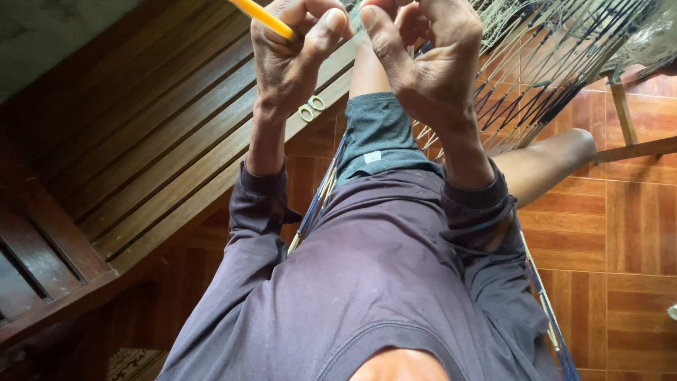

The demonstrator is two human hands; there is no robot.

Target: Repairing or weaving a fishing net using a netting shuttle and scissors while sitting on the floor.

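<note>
Dark purple shirt (381, 282) fills the lower middle of the frame, closest to the camera, with both long sleeves running up toward the top. At the top centre the left hand (293, 53) has its grip clamped on a yellow stick (262, 17), which slants out toward the upper left from between thumb and fingers. Just beside it, the right hand (427, 60) has its fingers curled together; they seem to pinch a thin cord of the netting (543, 63), but I cannot tell this for sure. This netting, of pale and dark blue cords, spreads over the upper right. Below the left wrist, small scissors (311, 108) lie on a wooden bench (134, 148). Brown floor tiles (620, 226) show at the right.
</note>
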